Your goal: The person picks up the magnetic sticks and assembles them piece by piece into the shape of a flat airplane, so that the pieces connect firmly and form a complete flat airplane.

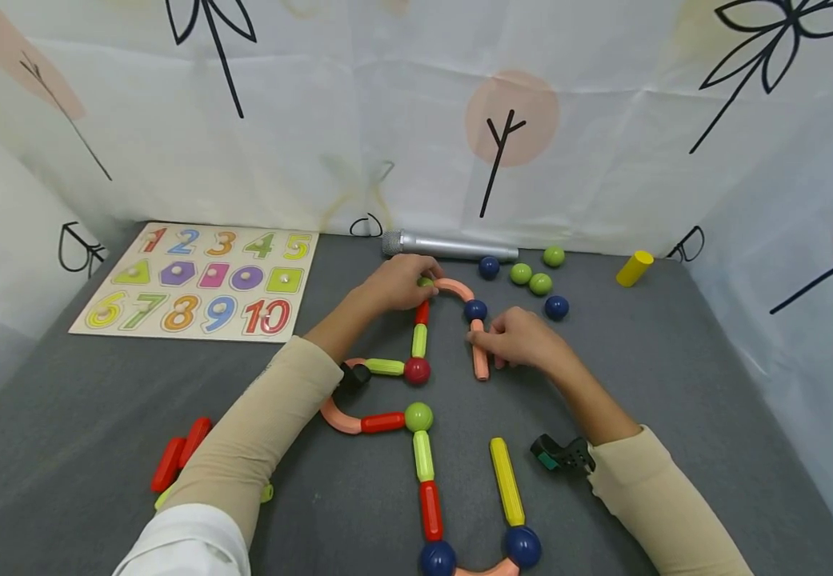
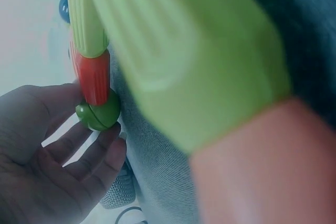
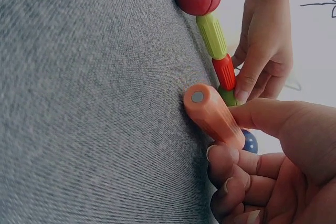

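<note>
My left hand (image 1: 405,282) pinches a small green ball (image 2: 102,113) at the far end of a chain of magnetic sticks and balls. A red stick (image 1: 422,312) and a lime stick (image 1: 419,342) run from that ball to a red ball (image 1: 417,370). From its other side a curved orange stick (image 1: 454,286) reaches a blue ball (image 1: 475,310). My right hand (image 1: 520,342) holds a straight orange stick (image 3: 215,116) between thumb and fingers. Its far end meets the blue ball; its near end, with a round metal disc, is free.
Behind lie a silver microphone (image 1: 452,246), loose green balls (image 1: 520,274), blue balls (image 1: 556,307) and a yellow cylinder (image 1: 634,269). A number puzzle board (image 1: 114,308) is at left. Red sticks (image 1: 169,464) lie by the left forearm. Nearer, the chain continues to a yellow stick (image 1: 506,480).
</note>
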A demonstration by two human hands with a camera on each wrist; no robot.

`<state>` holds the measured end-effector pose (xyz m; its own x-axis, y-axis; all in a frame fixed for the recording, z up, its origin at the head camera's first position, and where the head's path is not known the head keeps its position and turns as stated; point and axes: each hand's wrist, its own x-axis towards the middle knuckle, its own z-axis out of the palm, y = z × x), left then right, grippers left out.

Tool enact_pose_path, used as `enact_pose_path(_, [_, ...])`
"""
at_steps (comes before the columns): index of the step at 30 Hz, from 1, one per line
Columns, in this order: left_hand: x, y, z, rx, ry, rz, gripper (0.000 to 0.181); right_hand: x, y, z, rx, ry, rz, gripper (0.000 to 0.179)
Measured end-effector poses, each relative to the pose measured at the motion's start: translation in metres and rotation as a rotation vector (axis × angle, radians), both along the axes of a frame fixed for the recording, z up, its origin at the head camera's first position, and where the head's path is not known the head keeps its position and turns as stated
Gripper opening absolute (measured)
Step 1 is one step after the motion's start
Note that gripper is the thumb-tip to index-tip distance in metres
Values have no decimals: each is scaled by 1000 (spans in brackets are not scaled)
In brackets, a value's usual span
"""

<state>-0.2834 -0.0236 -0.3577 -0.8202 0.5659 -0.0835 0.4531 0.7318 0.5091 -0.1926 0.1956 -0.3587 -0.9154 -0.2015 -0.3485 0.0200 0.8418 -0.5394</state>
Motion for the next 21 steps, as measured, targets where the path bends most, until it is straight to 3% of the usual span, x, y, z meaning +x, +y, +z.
enact_pose_path(5, [-1,1,-1,-1,13,37,28,10,0,3,48,8,36,53])
enact_pose_path(10, [-2,2,-2,9,20,40,27,36,4,8,84,-66,190,52])
enact_pose_path(16, [-2,6,-3,30,27,48,25,67,10,9,-6,-174,396,48])
enact_pose_path(21, [-4,11,-5,44,43,51,22,75,13,8,-60,-181,422,43])
